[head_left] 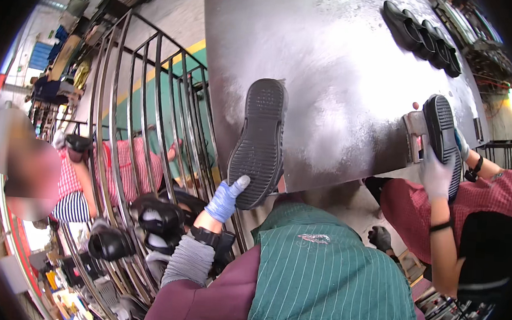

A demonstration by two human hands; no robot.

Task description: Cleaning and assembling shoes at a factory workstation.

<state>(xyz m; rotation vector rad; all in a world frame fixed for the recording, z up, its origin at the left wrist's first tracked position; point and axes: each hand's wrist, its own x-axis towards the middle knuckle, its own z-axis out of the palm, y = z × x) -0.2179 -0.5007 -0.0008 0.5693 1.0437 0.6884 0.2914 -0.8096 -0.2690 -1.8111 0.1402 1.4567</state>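
Note:
My left hand [228, 197], in a blue and white knit glove, is closed on the toe end of a black shoe [258, 139]. The shoe's ribbed sole faces me, its heel end points away, and its upper is hidden. It is held at the near left edge of a metal-topped table [323, 117]. Low beside the right side of my green apron is a dark grey gloved shape [380, 238], apparently my right hand. Its fingers are too small and shadowed to read.
At the right, a co-worker's gloved hands hold another black shoe [442, 127] beside a metal bracket [414, 134] on the table edge. Several black shoes [422, 35] line the far right. A barred metal rack [160, 89] with black shoes [159, 215] stands left; another person is beyond it.

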